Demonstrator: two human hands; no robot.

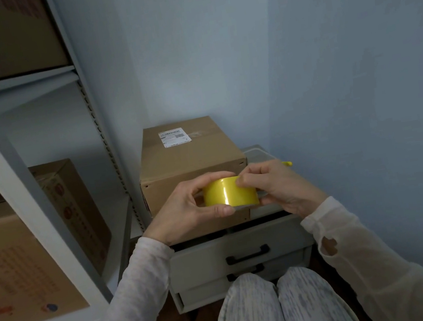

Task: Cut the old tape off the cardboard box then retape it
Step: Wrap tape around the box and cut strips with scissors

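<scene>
Waiting for new tape, the cardboard box (pixel 191 161) sits just behind the hands. The left hand (pixel 182 212) curls its grip round the yellow tape roll (pixel 228 192) to steady it. The right hand (pixel 276 188) pinches the roll's edge, likely hunting the loose end. Blue walls (pixel 327 56), a white shelf (pixel 23 79), and grey drawers (pixel 246 241) under the box.

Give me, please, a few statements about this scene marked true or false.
1. The left hand and right hand both hold the tape. True.
2. The tape is blue. False: it is yellow.
3. The box stands on a drawer unit. True.
4. The box's top is blank. False: a white label sits on it.
5. The shelf holds cartons. True.
</scene>
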